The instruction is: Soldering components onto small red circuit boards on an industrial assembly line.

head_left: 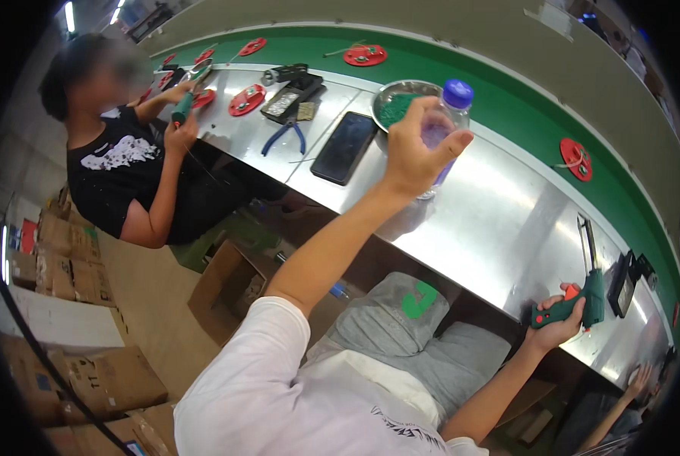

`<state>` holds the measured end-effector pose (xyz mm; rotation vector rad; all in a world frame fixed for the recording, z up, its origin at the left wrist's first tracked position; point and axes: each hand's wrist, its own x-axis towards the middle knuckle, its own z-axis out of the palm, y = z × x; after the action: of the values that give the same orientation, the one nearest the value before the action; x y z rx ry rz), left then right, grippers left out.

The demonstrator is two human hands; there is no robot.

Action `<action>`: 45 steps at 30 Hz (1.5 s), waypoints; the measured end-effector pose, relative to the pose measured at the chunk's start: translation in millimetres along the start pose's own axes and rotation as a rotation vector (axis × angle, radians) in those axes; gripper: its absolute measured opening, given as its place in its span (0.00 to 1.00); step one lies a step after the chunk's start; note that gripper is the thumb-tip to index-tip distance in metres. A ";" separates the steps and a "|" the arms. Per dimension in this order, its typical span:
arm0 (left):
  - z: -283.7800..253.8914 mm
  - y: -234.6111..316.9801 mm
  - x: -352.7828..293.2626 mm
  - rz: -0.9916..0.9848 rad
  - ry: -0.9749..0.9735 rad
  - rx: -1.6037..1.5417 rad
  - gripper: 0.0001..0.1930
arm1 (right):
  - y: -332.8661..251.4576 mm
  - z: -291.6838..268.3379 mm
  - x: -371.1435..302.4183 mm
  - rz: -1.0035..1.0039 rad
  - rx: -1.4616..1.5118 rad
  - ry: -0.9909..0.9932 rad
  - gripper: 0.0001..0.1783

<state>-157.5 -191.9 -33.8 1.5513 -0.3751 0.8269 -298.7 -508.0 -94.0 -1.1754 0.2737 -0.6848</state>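
The left hand (417,156) is at a clear bottle (460,116) over the metal bench (499,213), with its fingers half curled and the thumb crossing before the bottle's middle; whether they press on it, I cannot tell. The bottle's long axis runs almost upright, from the purple cap (458,93) above this hand to the base below it, and the right hand (562,328) is well apart, closed firmly around the handle of a green gun-shaped tool (594,296).
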 end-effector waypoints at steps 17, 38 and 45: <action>-127.1 -145.9 159.1 -0.111 0.283 0.808 0.37 | -10.3 -30.0 26.6 0.052 0.090 0.168 0.22; 410.5 -125.4 59.4 -0.044 -0.923 0.976 0.36 | 26.8 -47.7 26.6 -0.103 0.148 0.492 0.18; 470.1 -157.8 30.7 0.062 -0.936 0.847 0.22 | 15.5 -38.5 25.4 -0.135 0.068 0.650 0.20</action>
<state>102.2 -608.5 -110.7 2.7083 -0.8070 0.2227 -294.4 -549.4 -119.1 -0.8829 0.7132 -1.1793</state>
